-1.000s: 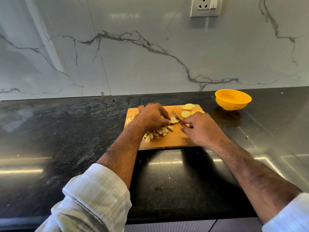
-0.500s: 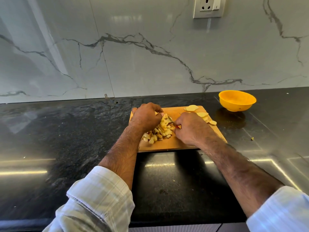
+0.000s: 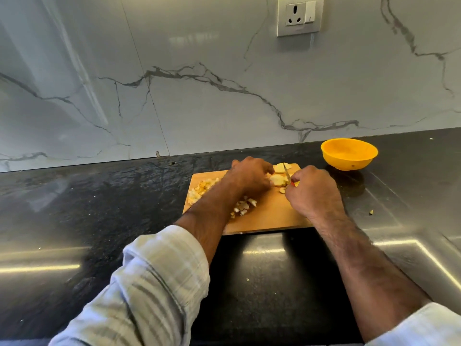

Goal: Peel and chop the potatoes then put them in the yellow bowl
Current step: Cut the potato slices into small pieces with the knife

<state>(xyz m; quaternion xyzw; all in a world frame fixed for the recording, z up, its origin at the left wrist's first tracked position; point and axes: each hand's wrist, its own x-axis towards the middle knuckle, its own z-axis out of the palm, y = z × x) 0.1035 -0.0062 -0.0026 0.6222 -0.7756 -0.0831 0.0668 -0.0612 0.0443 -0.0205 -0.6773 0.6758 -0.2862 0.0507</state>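
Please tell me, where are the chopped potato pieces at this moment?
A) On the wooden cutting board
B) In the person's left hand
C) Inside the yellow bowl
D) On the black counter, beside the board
A: the chopped potato pieces lie in piles on the wooden cutting board, while the yellow bowl behind it on the right looks empty.
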